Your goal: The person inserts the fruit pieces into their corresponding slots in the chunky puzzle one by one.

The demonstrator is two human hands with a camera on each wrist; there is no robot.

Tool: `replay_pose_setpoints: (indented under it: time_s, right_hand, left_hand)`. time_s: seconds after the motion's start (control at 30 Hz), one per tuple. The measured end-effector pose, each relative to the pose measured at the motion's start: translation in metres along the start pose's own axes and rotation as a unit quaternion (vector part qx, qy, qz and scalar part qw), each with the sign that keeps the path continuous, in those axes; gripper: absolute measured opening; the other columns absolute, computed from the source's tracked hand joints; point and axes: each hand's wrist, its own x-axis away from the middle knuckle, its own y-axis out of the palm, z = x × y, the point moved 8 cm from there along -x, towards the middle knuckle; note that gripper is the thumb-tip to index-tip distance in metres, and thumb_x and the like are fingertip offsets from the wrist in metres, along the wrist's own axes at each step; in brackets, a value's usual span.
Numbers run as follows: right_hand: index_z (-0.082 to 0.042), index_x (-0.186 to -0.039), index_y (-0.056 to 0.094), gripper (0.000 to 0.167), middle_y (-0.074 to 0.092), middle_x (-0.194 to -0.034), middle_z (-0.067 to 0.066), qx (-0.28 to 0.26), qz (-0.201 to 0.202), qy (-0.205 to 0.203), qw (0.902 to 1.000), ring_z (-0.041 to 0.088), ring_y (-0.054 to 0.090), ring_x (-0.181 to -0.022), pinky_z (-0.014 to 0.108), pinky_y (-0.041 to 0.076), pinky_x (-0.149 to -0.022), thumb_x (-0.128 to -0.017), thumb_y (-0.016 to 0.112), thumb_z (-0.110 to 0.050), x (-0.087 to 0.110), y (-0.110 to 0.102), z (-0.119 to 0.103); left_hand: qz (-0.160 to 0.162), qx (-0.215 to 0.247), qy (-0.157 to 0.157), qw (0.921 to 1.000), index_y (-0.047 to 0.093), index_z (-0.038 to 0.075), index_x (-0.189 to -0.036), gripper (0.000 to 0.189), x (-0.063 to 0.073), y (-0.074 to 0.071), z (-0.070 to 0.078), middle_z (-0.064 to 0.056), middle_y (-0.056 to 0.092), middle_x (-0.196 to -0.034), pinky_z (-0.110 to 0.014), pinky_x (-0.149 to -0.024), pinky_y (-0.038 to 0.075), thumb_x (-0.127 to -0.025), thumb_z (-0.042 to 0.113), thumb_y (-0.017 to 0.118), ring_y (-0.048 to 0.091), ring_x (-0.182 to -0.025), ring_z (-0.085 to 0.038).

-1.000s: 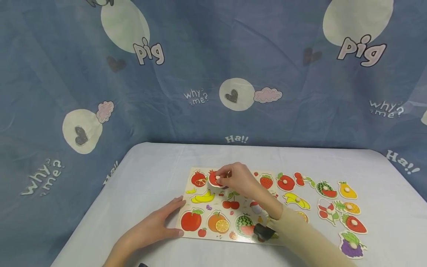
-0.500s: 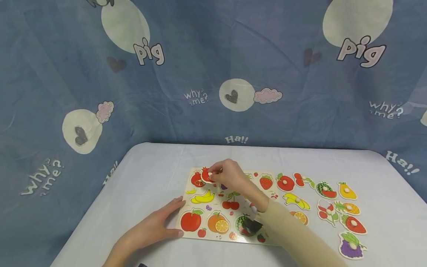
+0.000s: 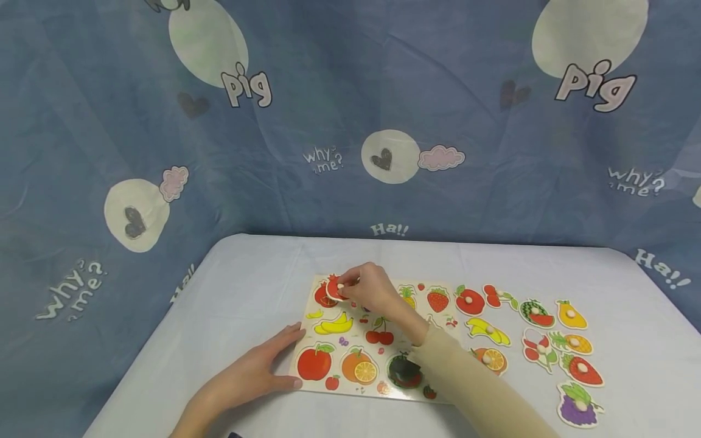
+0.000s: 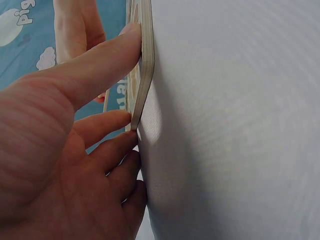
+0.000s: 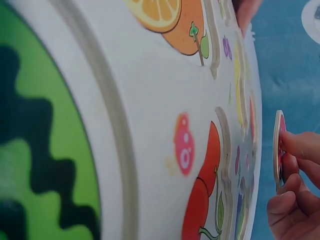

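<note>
In the head view, my right hand [image 3: 375,293] pinches the knob of a red pomegranate puzzle piece [image 3: 333,288]. The piece partly covers the printed pomegranate [image 3: 322,297] at the board's back left. In the right wrist view, a gap shows between the piece [image 5: 278,145] and the board face. My left hand [image 3: 260,372] rests at the left edge of the fruit puzzle board [image 3: 355,331], fingers spread. The left wrist view has its thumb and fingertips touching the board's wooden edge [image 4: 147,65]. My right forearm hides part of the board's right side.
Right of the board lie several loose knobbed pieces, among them an apple [image 3: 469,300], bananas [image 3: 487,330], an orange [image 3: 495,360], a watermelon [image 3: 535,312], a pear [image 3: 571,314], a strawberry [image 3: 583,370] and grapes [image 3: 577,410]. A patterned blue cloth [image 3: 296,182] hangs behind the white table [image 3: 246,292].
My right hand has carried the pomegranate piece left, towards the board's back left corner, slowing in the last half second. The left hand has stayed at the board's edge.
</note>
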Motion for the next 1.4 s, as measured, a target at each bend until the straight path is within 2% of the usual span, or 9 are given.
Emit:
replay_pose_setpoints:
  time_s: [0.2,0.33,0.5,0.93,1.4]
  right_hand:
    - [-0.013,-0.103,0.078,0.015,0.069,-0.093,-0.005,-0.007,-0.003,0.019,0.9998,0.016,0.056,-0.081,0.027,0.05,-0.068,-0.089,0.074,-0.016,-0.004,0.004,0.003]
    - [-0.012,-0.102,0.078,0.014,0.069,-0.089,-0.005,-0.008,-0.006,0.027,0.9996,0.016,0.058,-0.076,0.027,0.05,-0.064,-0.089,0.074,-0.016,-0.006,0.007,0.003]
    - [-0.012,-0.101,0.078,0.014,0.069,-0.088,-0.006,0.0,-0.007,0.023,0.9997,0.014,0.057,-0.075,0.024,0.05,-0.063,-0.089,0.075,-0.017,-0.01,0.012,0.001]
    - [-0.011,-0.097,0.078,0.012,0.069,-0.086,-0.007,0.013,-0.015,0.015,0.9997,0.013,0.057,-0.081,0.026,0.05,-0.071,-0.087,0.076,-0.017,-0.015,0.025,-0.002]
    - [-0.014,-0.09,0.078,0.006,0.068,-0.081,-0.008,0.04,-0.021,0.031,0.9985,0.012,0.058,-0.08,0.027,0.05,-0.072,-0.086,0.078,-0.019,-0.019,0.03,-0.005]
  left_hand:
    - [0.0,0.002,-0.002,1.0,0.046,0.026,-0.148,0.088,-0.001,0.0,-0.001,0.001,0.038,-0.155,-0.06,-0.107,0.035,-0.07,0.038,0.087,0.032,-0.142,-0.027]
    - [-0.002,0.002,0.0,1.0,0.046,0.026,-0.148,0.088,-0.001,0.001,-0.002,0.0,0.038,-0.155,-0.061,-0.107,0.034,-0.07,0.04,0.087,0.033,-0.142,-0.028]
    - [-0.001,0.005,0.007,1.0,0.047,0.026,-0.147,0.087,0.0,0.0,-0.002,0.0,0.038,-0.155,-0.06,-0.107,0.034,-0.071,0.039,0.087,0.032,-0.142,-0.028]
    - [0.0,0.008,0.014,0.9999,0.046,0.026,-0.148,0.087,0.0,0.0,-0.001,0.0,0.037,-0.155,-0.059,-0.108,0.034,-0.072,0.039,0.086,0.032,-0.143,-0.027]
    - [-0.002,0.014,0.015,0.9998,0.046,0.026,-0.148,0.087,0.001,0.0,-0.001,0.0,0.037,-0.156,-0.06,-0.108,0.034,-0.072,0.041,0.086,0.031,-0.143,-0.027]
